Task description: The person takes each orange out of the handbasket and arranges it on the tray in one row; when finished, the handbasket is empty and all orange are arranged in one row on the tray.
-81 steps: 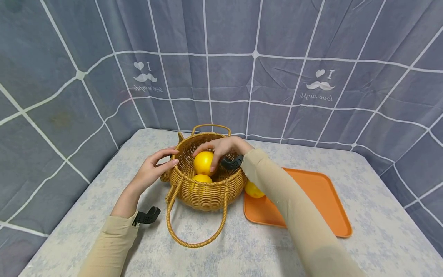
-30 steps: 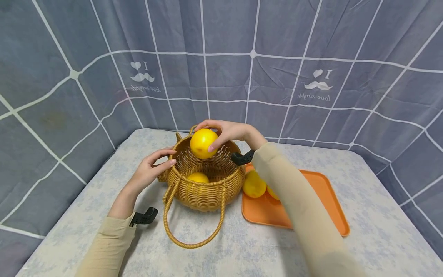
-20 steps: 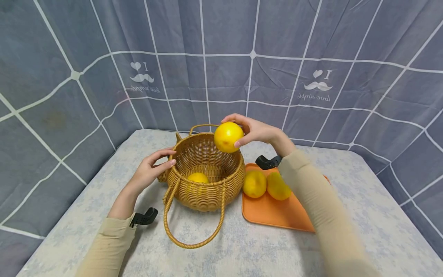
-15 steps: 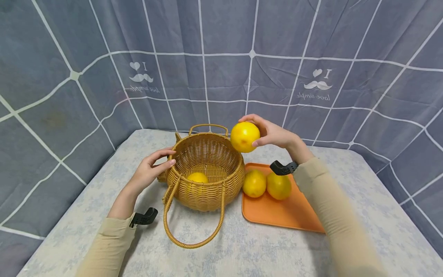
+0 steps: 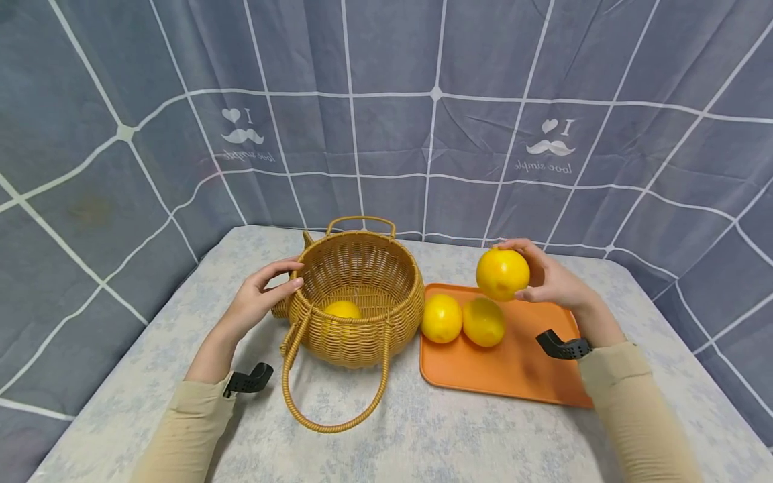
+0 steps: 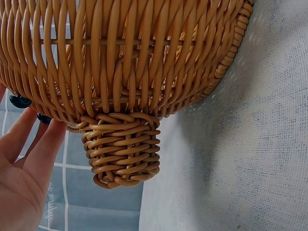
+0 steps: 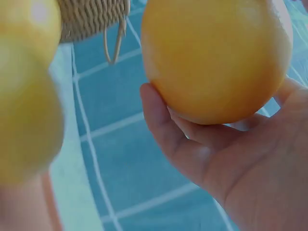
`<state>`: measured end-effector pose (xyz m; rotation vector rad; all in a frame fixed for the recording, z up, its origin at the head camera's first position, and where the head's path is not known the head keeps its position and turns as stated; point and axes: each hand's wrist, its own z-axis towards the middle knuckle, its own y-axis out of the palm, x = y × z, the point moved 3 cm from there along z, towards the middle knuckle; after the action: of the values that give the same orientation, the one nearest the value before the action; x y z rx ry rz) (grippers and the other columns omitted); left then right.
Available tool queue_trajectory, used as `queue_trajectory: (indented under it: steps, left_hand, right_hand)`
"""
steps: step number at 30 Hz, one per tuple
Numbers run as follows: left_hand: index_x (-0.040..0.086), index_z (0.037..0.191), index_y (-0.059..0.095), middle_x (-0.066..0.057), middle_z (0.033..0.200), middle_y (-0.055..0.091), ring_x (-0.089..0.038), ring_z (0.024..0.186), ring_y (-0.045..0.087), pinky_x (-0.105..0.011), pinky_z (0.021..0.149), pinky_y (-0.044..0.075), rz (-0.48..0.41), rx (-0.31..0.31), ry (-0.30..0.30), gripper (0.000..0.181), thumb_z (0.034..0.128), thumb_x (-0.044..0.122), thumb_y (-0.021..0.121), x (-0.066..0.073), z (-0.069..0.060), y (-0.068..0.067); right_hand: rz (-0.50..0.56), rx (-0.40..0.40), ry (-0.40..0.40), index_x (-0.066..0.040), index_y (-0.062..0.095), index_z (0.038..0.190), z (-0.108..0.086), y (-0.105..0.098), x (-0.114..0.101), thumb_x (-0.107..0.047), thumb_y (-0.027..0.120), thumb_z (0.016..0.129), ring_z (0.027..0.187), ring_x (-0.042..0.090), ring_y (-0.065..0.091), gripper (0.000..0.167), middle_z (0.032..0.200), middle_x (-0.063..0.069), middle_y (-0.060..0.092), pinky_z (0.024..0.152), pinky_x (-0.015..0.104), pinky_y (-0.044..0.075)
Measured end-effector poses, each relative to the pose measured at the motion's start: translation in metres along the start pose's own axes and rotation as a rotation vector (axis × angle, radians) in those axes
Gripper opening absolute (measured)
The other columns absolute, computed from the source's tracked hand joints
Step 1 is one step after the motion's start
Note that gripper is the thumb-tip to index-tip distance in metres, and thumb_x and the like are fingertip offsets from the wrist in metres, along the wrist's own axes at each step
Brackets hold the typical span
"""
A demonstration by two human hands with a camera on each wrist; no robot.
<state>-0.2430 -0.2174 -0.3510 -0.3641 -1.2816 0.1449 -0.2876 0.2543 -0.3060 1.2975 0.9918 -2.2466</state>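
Note:
My right hand point(image 5: 558, 283) grips a round yellow orange point(image 5: 502, 274) above the orange tray point(image 5: 507, 376), fingers behind it and thumb in front. In the right wrist view the held orange point(image 7: 216, 57) fills the upper right, cupped by fingers and thumb. Two more oranges lie side by side on the tray's left part, the nearer-to-basket orange point(image 5: 441, 318) and its neighbour point(image 5: 484, 322). Another orange point(image 5: 343, 309) sits inside the wicker basket point(image 5: 356, 345), partly hidden by its front wall. My left hand point(image 5: 253, 302) rests against the basket's left rim, fingers fairly straight.
One basket handle point(image 5: 338, 429) hangs down toward me onto the table; the other handle point(image 5: 362, 218) stands up at the back. A short woven stub point(image 6: 122, 149) juts from the basket's side. A grey grid-patterned curtain point(image 5: 386, 134) hangs behind the table point(image 5: 423, 436).
The right hand has lifted an orange out of the basket and carried it right and then down, over the tray. One orange stays in the basket. My left hand keeps its place on the rim.

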Motion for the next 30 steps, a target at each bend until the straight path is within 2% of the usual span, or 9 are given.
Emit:
queue_trajectory:
  steps: [6,11,14,18,30]
  left_hand:
    - [0.007,0.13,0.053,-0.004,0.144,0.039,-0.021,0.132,0.033,-0.043,0.1,0.035,0.002,-0.002,-0.001,0.04,0.0939,0.025,0.06,0.0,0.0,0.0]
    - [0.006,0.13,0.052,-0.006,0.144,0.038,-0.024,0.133,0.031,-0.048,0.103,0.032,-0.006,-0.004,0.004,0.041,0.0941,0.025,0.06,-0.001,-0.001,0.0]
    - [0.004,0.131,0.051,-0.007,0.144,0.038,-0.025,0.133,0.031,-0.049,0.103,0.031,-0.005,-0.005,0.004,0.043,0.0943,0.025,0.059,-0.002,-0.001,0.001]
    - [0.005,0.13,0.052,-0.007,0.145,0.038,-0.025,0.134,0.03,-0.049,0.103,0.032,0.001,-0.002,0.003,0.042,0.0944,0.025,0.059,-0.004,-0.002,0.001]
    - [0.007,0.13,0.053,-0.007,0.145,0.037,-0.025,0.135,0.029,-0.049,0.103,0.032,0.004,0.0,0.012,0.041,0.0942,0.025,0.059,-0.005,-0.001,0.001]
  right_hand:
    - [-0.034,0.086,0.032,-0.001,0.032,0.136,-0.046,-0.007,0.012,0.021,0.056,0.071,0.113,0.015,0.045,0.073,0.137,0.004,0.035,0.09,0.021,0.045]
    - [-0.047,0.098,0.075,0.001,0.03,0.137,-0.07,-0.005,0.024,0.02,0.056,0.072,0.114,0.014,0.044,0.073,0.138,0.006,0.034,0.091,0.021,0.044]
    - [-0.029,0.107,0.103,0.001,0.03,0.137,-0.08,-0.003,0.031,0.019,0.056,0.072,0.114,0.014,0.044,0.072,0.138,0.006,0.033,0.09,0.021,0.044]
    - [-0.058,0.126,0.144,0.002,0.03,0.137,-0.09,-0.002,0.042,0.017,0.059,0.072,0.113,0.013,0.043,0.072,0.137,0.006,0.033,0.09,0.02,0.043]
    - [-0.143,0.171,0.284,0.0,0.032,0.135,-0.105,-0.004,0.065,0.003,0.068,0.073,0.111,0.008,0.043,0.071,0.132,-0.002,0.038,0.091,0.015,0.036]
